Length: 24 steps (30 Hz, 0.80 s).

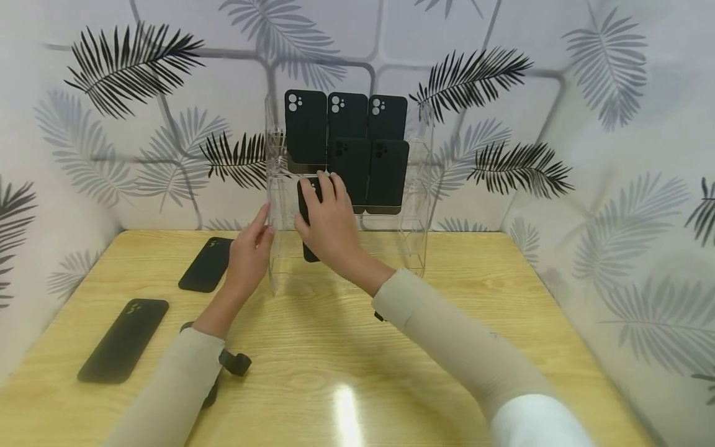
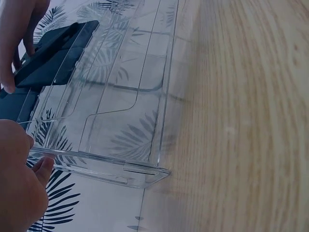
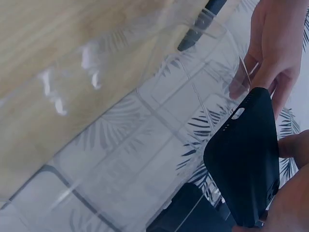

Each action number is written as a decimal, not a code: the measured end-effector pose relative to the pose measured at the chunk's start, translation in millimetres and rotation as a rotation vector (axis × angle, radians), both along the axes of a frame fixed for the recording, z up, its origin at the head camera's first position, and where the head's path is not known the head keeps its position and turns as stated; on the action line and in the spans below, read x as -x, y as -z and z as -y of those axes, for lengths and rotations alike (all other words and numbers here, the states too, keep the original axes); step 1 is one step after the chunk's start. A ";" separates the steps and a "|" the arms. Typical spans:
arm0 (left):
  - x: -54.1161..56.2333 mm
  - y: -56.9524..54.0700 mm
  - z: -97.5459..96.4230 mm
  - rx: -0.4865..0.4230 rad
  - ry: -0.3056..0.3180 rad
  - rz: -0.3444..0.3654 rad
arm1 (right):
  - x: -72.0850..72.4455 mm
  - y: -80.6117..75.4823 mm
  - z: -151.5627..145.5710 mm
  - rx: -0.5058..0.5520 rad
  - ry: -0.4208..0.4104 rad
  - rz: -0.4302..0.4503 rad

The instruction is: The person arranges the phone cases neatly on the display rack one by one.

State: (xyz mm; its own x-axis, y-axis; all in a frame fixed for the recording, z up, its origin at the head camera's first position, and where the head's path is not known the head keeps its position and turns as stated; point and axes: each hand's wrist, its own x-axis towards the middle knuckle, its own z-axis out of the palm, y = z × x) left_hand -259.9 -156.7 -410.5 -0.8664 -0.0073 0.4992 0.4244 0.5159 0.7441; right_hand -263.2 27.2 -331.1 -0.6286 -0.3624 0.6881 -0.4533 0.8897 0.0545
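Note:
My right hand (image 1: 332,226) holds a black phone case (image 3: 248,157) by its edges, in front of the left side of a clear acrylic rack (image 2: 123,166). The case stands nearly upright, with a port cutout visible at one end in the right wrist view. My left hand (image 1: 247,257) grips the rack's left side panel, with the thumb and fingers at its edge. Several black phone cases stand on the rack's upper tiers, among them one at the top left (image 1: 306,127) and one at the lower right (image 1: 389,174).
Two black phone cases lie on the wooden table (image 1: 447,366) to the left: one farther back (image 1: 205,265), one nearer (image 1: 124,340). Behind the rack rises a leaf-patterned wall covering (image 1: 475,37). A dark strap with a small block (image 1: 236,363) is at the left wrist.

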 end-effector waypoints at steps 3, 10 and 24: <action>-0.2 0.4 1.6 -0.003 -0.005 -0.006 | 8.7 -9.7 6.7 -0.001 0.025 -0.020; 0.3 1.6 3.0 0.003 0.003 -0.015 | 28.5 -25.9 17.7 0.063 0.066 -0.088; 2.0 0.6 1.3 0.003 0.013 -0.019 | 54.1 -48.0 30.5 0.108 0.148 -0.115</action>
